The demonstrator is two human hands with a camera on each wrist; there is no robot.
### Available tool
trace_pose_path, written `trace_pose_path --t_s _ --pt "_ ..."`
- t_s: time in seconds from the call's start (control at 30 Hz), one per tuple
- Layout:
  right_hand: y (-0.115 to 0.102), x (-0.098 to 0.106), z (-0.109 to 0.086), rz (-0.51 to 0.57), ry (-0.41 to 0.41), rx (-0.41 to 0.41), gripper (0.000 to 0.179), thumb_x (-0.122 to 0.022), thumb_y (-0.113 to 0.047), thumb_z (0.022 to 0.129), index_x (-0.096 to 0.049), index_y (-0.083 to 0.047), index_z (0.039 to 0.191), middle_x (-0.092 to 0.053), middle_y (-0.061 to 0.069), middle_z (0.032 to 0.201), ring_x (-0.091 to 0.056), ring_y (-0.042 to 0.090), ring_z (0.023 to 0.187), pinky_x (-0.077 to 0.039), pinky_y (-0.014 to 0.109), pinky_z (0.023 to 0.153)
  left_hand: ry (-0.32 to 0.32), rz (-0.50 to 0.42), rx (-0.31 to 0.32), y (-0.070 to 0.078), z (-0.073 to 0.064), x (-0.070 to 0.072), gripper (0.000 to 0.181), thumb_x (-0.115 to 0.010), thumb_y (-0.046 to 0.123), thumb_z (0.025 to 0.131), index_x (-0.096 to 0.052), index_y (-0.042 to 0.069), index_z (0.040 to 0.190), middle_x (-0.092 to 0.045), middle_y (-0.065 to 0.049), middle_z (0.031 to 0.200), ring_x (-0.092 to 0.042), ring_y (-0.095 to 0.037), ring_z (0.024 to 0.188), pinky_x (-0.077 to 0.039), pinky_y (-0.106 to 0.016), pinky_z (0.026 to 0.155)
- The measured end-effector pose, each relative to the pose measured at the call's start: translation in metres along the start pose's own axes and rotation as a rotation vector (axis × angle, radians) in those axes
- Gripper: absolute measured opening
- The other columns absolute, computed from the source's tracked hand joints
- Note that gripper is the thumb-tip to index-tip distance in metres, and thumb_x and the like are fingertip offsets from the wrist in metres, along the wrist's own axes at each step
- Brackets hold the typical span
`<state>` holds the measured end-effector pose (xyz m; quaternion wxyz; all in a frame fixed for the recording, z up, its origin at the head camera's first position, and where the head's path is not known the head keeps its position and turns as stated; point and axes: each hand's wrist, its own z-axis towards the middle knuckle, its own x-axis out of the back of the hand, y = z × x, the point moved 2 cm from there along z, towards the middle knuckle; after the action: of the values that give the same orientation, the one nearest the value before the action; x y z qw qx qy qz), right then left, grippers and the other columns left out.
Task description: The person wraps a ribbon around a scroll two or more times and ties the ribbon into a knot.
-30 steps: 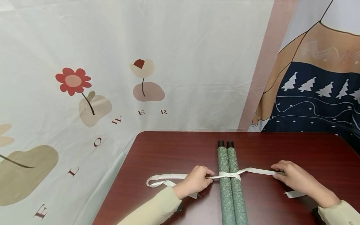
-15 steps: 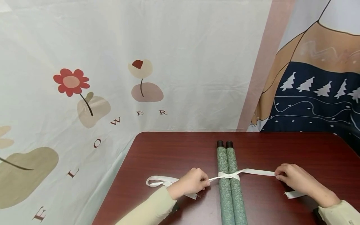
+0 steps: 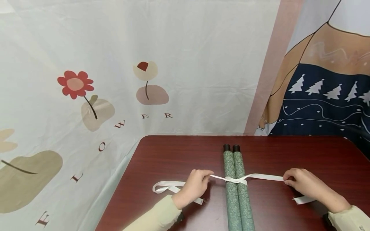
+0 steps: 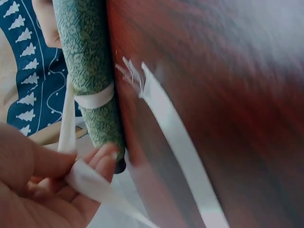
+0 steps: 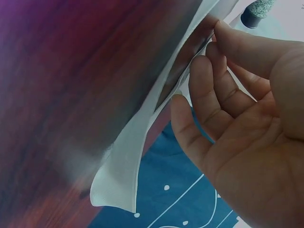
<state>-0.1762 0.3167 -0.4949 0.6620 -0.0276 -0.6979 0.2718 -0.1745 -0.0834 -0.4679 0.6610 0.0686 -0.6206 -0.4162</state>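
Two slim green patterned rolls with black end caps, looking like rolled scrolls, lie side by side. A white ribbon circles both and crosses in a twist on top of them. To the left, my left hand pinches one length of ribbon between thumb and fingers; it slants down from there to the rolls. My right hand holds the other length near the fingertips, stretched out to the right. In the right wrist view, the ribbon's tail hangs below my fingers.
Under everything is a dark red wooden table. A loose ribbon loop lies left of my left hand, and its frayed end shows in the left wrist view. A printed curtain hangs behind the table's far edge.
My left hand has drawn back left from the crossing, dipped, then risen, so its ribbon now slopes upward to the fingers. My right hand has shifted slightly right, fingers closed more tightly on the ribbon.
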Motion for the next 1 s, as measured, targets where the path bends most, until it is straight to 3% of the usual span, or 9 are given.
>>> trace_pose_path --t_s 0.1,0.17,0.23,0.3,0.43,0.57,0.77,0.93,1.0 --pt "0.001 0.000 0.001 0.001 0.002 -0.002 0.014 -0.080 -0.001 0.086 -0.074 -0.013 0.088 -0.068 -0.005 0.087 -0.056 0.006 0.073 -0.051 0.032 0.063 0.044 -0.004 0.012 0.001 0.002 -0.003 0.026 -0.061 -0.010 0.097 -0.077 -0.003 0.116 -0.079 -0.013 0.101 -0.058 -0.003 0.070 -0.055 -0.023 0.074" --pt "0.001 -0.001 0.002 0.000 0.003 -0.007 0.013 -0.080 -0.002 0.086 -0.074 -0.013 0.088 -0.069 -0.005 0.088 -0.057 0.006 0.074 -0.051 0.033 0.063 0.035 0.020 0.011 0.001 0.003 -0.002 0.022 -0.062 -0.009 0.097 -0.077 -0.003 0.111 -0.078 -0.011 0.096 -0.059 -0.004 0.069 -0.055 -0.024 0.072" --pt "0.001 -0.001 0.002 -0.001 0.003 -0.006 0.013 -0.080 -0.002 0.086 -0.074 -0.012 0.088 -0.069 -0.004 0.088 -0.057 0.007 0.073 -0.051 0.033 0.063 -0.019 0.044 0.026 0.002 0.004 0.000 0.016 -0.065 -0.006 0.097 -0.078 0.000 0.102 -0.077 -0.006 0.086 -0.059 -0.004 0.069 -0.053 -0.022 0.070" --pt "0.000 -0.002 0.002 -0.003 0.001 -0.009 0.013 -0.081 -0.002 0.087 -0.074 -0.013 0.088 -0.069 -0.005 0.088 -0.056 0.006 0.073 -0.051 0.033 0.063 -0.122 -0.003 0.064 0.002 0.004 0.003 0.013 -0.066 -0.003 0.098 -0.076 0.001 0.091 -0.073 -0.003 0.074 -0.061 -0.005 0.064 -0.052 -0.021 0.062" --pt "0.000 -0.001 0.002 -0.005 0.000 -0.001 0.013 -0.080 -0.002 0.087 -0.073 -0.013 0.088 -0.069 -0.005 0.087 -0.055 0.006 0.073 -0.050 0.033 0.063 -0.353 -0.264 0.184 0.002 0.002 0.011 0.020 -0.064 0.000 0.101 -0.072 -0.004 0.083 -0.068 -0.007 0.066 -0.062 -0.010 0.055 -0.058 -0.029 0.057" --pt "0.001 0.000 0.001 -0.004 -0.002 -0.004 0.013 -0.080 -0.002 0.087 -0.073 -0.014 0.087 -0.068 -0.005 0.086 -0.055 0.005 0.072 -0.050 0.032 0.062 -0.455 -0.532 0.226 0.003 0.003 0.017 0.023 -0.060 0.001 0.104 -0.071 -0.014 0.092 -0.072 -0.017 0.077 -0.065 -0.012 0.063 -0.062 -0.042 0.070" --pt "0.003 0.001 -0.001 0.007 -0.018 -0.018 0.013 -0.079 -0.002 0.087 -0.074 -0.013 0.088 -0.068 -0.005 0.086 -0.052 0.004 0.071 -0.049 0.031 0.062 -0.353 -0.869 0.290 0.006 0.005 0.003 0.027 -0.062 0.005 0.104 -0.069 -0.020 0.109 -0.071 -0.006 0.087 -0.059 -0.006 0.073 -0.050 -0.018 0.065" --pt "0.004 0.000 0.000 0.018 -0.021 -0.028 0.012 -0.079 -0.002 0.088 -0.074 -0.013 0.089 -0.068 -0.005 0.086 -0.052 0.004 0.070 -0.048 0.030 0.061 -0.216 -1.103 0.303 0.013 0.008 -0.014 0.037 -0.061 0.009 0.106 -0.062 -0.026 0.119 -0.069 -0.018 0.130 -0.064 -0.007 0.097 -0.050 -0.015 0.078" --pt "0.004 0.000 0.000 0.024 -0.024 -0.032 0.012 -0.079 -0.002 0.088 -0.074 -0.013 0.089 -0.068 -0.005 0.086 -0.052 0.004 0.070 -0.048 0.030 0.061 -0.171 -1.187 0.308 0.017 0.010 -0.018 0.039 -0.059 0.011 0.107 -0.061 -0.024 0.124 -0.066 -0.020 0.136 -0.062 -0.009 0.100 -0.047 -0.015 0.078"
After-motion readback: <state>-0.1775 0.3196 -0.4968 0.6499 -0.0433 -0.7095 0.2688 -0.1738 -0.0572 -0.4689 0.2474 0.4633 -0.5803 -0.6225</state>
